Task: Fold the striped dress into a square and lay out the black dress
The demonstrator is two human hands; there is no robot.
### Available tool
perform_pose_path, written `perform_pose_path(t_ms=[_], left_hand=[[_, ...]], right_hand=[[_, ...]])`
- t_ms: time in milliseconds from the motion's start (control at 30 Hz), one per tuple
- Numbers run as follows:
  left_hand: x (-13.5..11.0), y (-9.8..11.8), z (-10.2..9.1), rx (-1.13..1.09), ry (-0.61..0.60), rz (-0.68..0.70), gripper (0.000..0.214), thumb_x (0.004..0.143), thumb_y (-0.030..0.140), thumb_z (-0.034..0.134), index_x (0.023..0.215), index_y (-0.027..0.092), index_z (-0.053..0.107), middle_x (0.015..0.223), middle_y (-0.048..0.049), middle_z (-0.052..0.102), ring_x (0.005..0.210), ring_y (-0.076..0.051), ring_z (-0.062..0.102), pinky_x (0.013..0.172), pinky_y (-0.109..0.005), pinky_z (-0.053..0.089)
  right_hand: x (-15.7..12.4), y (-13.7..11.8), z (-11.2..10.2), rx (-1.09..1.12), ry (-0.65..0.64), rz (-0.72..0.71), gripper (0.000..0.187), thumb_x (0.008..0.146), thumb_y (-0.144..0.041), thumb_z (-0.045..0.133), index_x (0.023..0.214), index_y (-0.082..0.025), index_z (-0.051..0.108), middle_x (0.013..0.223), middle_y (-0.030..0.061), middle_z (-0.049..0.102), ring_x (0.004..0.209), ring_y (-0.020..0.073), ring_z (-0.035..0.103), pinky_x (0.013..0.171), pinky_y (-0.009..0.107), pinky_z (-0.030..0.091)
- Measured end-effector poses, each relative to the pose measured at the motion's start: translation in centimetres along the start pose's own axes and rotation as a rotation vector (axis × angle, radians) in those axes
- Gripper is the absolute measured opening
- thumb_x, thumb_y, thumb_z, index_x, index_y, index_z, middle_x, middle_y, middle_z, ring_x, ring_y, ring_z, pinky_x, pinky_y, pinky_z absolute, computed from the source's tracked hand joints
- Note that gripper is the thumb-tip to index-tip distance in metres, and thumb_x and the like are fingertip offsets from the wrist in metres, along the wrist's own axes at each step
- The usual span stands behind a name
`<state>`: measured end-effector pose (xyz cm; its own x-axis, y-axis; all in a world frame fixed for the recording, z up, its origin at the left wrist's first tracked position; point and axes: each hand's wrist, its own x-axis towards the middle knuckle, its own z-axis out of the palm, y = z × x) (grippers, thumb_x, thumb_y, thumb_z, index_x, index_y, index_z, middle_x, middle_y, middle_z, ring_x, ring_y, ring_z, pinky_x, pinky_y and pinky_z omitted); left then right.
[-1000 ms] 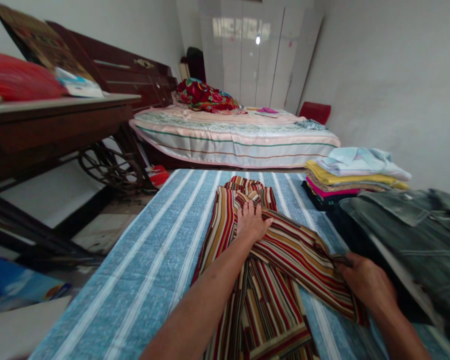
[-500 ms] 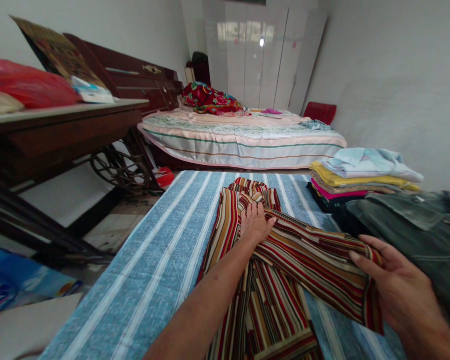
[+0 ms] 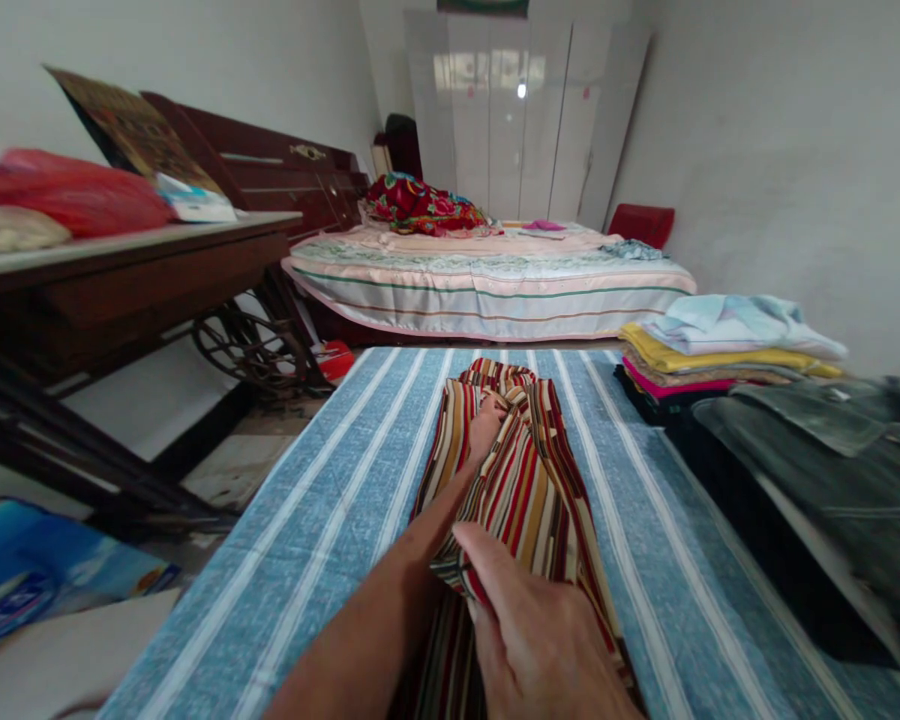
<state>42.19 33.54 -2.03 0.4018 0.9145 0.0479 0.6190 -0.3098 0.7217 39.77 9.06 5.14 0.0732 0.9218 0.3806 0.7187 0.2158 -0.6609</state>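
A striped garment (image 3: 529,470) in red, ochre and cream lies lengthwise on a blue striped cloth (image 3: 330,510). My left hand (image 3: 486,428) lies on the garment near its far end, mostly covered by a fold laid over it; its fingers are hidden. My right hand (image 3: 540,640) is close to the camera and pinches the near edge of that folded-over flap (image 3: 457,572), which rests across my left forearm.
Folded clothes (image 3: 720,350) are stacked at the right, with a dark green jacket (image 3: 832,460) nearer. A bed (image 3: 487,275) stands beyond, wardrobes (image 3: 517,120) behind it. A dark wooden sewing table (image 3: 120,290) is at the left, a blue bag (image 3: 37,570) on the floor.
My right hand swung the garment's right flap leftwards over the middle, laying it on the left hand and forearm. The garment is now one narrow strip.
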Motion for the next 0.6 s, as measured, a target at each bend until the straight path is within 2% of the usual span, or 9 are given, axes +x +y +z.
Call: perform_pose_path(t_ms=[100, 200, 267, 367, 433, 500, 567, 600], left_hand=[[0.8, -0.1, -1.0, -0.049, -0.022, 0.006, 0.017, 0.086, 0.024, 0.046, 0.087, 0.017, 0.062, 0.085, -0.0039, 0.067, 0.081, -0.014, 0.063, 0.074, -0.023, 0.046], [1.4, -0.1, -1.6, -0.089, -0.074, -0.005, 0.029, 0.09, 0.031, 0.038, 0.098, 0.014, 0.061, 0.078, -0.0041, 0.067, 0.067, -0.012, 0.061, 0.064, -0.023, 0.047], [1.7, 0.0, -1.6, -0.089, -0.1, -0.002, 0.032, 0.085, 0.036, 0.05, 0.107, 0.013, 0.058, 0.077, -0.0034, 0.067, 0.064, -0.012, 0.06, 0.061, -0.023, 0.047], [2.4, 0.3, -1.2, -0.051, -0.114, 0.014, 0.055, 0.065, 0.021, 0.071, 0.117, 0.014, 0.055, 0.081, -0.001, 0.067, 0.071, -0.013, 0.06, 0.067, -0.023, 0.047], [2.8, 0.5, -0.8, -0.022, -0.113, 0.018, 0.061, 0.06, 0.011, 0.07, 0.119, 0.013, 0.055, 0.083, -0.0008, 0.067, 0.075, -0.014, 0.061, 0.072, -0.023, 0.047], [3.0, 0.6, -0.4, -0.005, -0.102, 0.014, 0.057, 0.061, 0.009, 0.067, 0.117, 0.012, 0.057, 0.087, -0.0022, 0.068, 0.08, -0.016, 0.061, 0.076, -0.025, 0.047], [3.1, 0.5, -0.1, 0.002, -0.087, 0.008, 0.055, 0.064, 0.009, 0.064, 0.118, 0.012, 0.056, 0.093, -0.0035, 0.068, 0.085, -0.016, 0.061, 0.079, -0.025, 0.046], [3.1, 0.4, 0.0, 0.005, -0.08, 0.004, 0.056, 0.065, 0.01, 0.064, 0.12, 0.011, 0.055, 0.096, -0.0041, 0.067, 0.087, -0.016, 0.061, 0.081, -0.026, 0.046]], right_hand=[[0.2, -0.1, 0.7, -0.037, -0.138, -0.015, 0.054, 0.076, -0.006, 0.038, 0.128, -0.018, 0.042, 0.103, 0.0087, 0.068, 0.082, 0.0205, 0.067, 0.072, 0.033, 0.055], [0.3, 0.1, 1.8, -0.122, -0.324, -0.029, 0.063, 0.068, -0.004, 0.043, 0.13, -0.017, 0.037, 0.098, 0.008, 0.068, 0.078, 0.0228, 0.067, 0.067, 0.036, 0.055], [0.1, 0.1, 2.6, -0.184, -0.41, -0.051, 0.064, 0.067, -0.004, 0.045, 0.129, -0.017, 0.037, 0.094, 0.0078, 0.067, 0.075, 0.0237, 0.066, 0.063, 0.037, 0.054], [-0.4, -0.2, 3.2, -0.205, -0.512, -0.108, 0.049, 0.073, -0.01, 0.051, 0.12, -0.018, 0.043, 0.089, 0.0062, 0.066, 0.073, 0.0236, 0.065, 0.06, 0.035, 0.052], [-0.8, -0.5, 2.6, -0.15, -0.569, -0.167, 0.04, 0.077, -0.023, 0.058, 0.115, -0.019, 0.046, 0.088, 0.005, 0.066, 0.074, 0.0229, 0.064, 0.061, 0.033, 0.05], [-0.8, -0.3, 1.4, -0.042, -0.612, -0.228, 0.033, 0.081, -0.034, 0.058, 0.11, -0.021, 0.049, 0.087, 0.0019, 0.066, 0.075, 0.0198, 0.064, 0.061, 0.028, 0.048], [-0.5, 0.7, -0.1, 0.041, -0.575, -0.216, 0.021, 0.086, -0.035, 0.052, 0.103, -0.022, 0.053, 0.081, -0.0016, 0.065, 0.072, 0.0154, 0.063, 0.06, 0.024, 0.044], [-0.2, 1.6, -0.8, 0.048, -0.506, -0.174, 0.016, 0.088, -0.032, 0.049, 0.099, -0.022, 0.055, 0.078, -0.0024, 0.065, 0.07, 0.0138, 0.062, 0.059, 0.023, 0.042]])
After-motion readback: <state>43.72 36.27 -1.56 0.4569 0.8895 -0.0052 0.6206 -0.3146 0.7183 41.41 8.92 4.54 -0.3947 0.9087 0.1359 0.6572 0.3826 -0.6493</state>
